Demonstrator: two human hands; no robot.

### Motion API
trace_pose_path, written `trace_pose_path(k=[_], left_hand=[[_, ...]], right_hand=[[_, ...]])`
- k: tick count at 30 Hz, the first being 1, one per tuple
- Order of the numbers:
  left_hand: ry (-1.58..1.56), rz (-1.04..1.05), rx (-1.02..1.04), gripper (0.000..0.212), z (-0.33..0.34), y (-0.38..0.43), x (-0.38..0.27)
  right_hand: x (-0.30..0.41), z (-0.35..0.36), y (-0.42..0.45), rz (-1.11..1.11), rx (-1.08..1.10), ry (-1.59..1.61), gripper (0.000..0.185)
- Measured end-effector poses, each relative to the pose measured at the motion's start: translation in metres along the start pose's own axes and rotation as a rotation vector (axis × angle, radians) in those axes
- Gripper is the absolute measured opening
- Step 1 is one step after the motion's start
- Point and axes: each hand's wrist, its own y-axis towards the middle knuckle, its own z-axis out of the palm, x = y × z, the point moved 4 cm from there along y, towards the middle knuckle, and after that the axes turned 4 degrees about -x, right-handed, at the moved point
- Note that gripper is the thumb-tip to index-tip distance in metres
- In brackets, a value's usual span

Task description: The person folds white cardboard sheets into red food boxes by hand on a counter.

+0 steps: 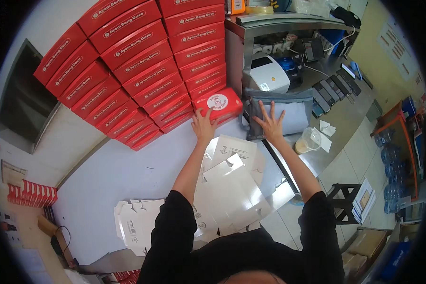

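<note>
My left hand (204, 127) has its fingers spread against the near left edge of a folded red cardboard box (230, 101), which bears a round white emblem on its lid. The box sits at the foot of the tall stack of red boxes (138, 64). My right hand (271, 124) lies with fingers wide apart on a grey fabric pouch (296, 113) with a pale panel, just right of that box. Closer to my body, flat unfolded cardboard blanks (230, 191) overlap on the white table (103, 177), their pale sides up.
More flat blanks (138, 223) lie at the left. Right of the pouch are a white label printer (269, 76), a row of phones (333, 88) and a plastic drink cup (307, 140) on a steel counter. A black stool (344, 202) holds papers beside the table.
</note>
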Motion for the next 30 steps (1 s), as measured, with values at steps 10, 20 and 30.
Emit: trace_pose_path(k=[10, 20, 30], left_hand=[[-0.061, 0.027, 0.044, 0.06, 0.009, 0.007, -0.008], [-0.343, 0.105, 0.332, 0.078, -0.017, -0.159, 0.033], [-0.35, 0.227, 0.844, 0.068, -0.062, -0.357, -0.034]], right_hand=[[-0.01, 0.01, 0.002, 0.071, 0.006, -0.065, 0.045], [0.051, -0.004, -0.087, -0.117, 0.18, 0.573, 0.057], [0.083, -0.05, -0.289, -0.402, 0.5, 0.589, 0.028]])
